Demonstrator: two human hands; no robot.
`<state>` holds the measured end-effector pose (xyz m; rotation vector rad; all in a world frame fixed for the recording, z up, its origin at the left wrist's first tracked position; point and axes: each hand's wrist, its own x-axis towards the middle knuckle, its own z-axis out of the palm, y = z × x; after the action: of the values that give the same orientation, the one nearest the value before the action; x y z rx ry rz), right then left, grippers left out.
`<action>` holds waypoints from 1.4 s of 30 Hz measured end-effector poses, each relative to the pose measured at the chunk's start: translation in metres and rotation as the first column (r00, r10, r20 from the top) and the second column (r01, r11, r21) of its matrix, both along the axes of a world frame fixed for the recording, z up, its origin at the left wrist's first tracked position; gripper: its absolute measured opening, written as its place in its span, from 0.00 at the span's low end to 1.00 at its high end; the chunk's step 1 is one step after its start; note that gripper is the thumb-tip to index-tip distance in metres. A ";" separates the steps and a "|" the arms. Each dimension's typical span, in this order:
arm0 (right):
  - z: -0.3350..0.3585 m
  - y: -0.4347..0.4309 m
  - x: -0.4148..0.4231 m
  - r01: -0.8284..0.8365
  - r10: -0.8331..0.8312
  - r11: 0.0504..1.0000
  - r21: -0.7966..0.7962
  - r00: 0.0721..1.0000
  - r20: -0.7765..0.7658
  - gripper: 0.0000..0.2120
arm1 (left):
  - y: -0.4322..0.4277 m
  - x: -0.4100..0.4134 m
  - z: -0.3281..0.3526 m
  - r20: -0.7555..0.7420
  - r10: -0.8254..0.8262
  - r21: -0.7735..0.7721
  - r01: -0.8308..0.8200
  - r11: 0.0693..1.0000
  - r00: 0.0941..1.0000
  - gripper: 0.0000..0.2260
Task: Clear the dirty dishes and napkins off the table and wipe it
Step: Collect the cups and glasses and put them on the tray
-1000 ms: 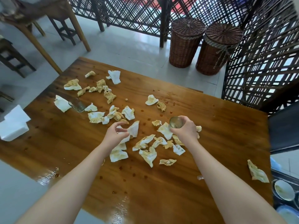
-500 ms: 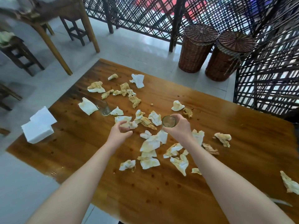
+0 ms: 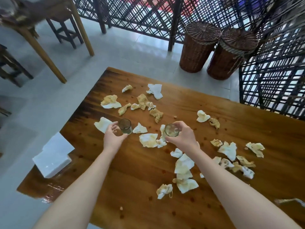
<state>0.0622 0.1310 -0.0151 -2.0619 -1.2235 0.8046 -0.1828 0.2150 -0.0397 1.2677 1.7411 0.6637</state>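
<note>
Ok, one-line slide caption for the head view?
Right hand grips a small glass, left hand reaches for a second glass amid stained napkins strewn across the wooden table.

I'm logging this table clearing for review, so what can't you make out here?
Head view:
Whether the left hand already grips the left glass: its fingers hide the contact.
Lower part of the right glass: covered by the right hand holding it.
A pale object at the picture's right edge: blurred and cut off.
</note>
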 end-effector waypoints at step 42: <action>0.035 -0.313 0.163 0.480 -0.485 0.873 0.088 0.874 0.042 0.29 | -0.217 0.241 0.045 -0.027 -0.682 0.191 0.673 0.715 0.731 0.24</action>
<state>0.2250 -0.1818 0.0195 -2.2070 -0.6966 0.4508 0.0582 -0.0022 0.0049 1.8678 1.0451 0.4086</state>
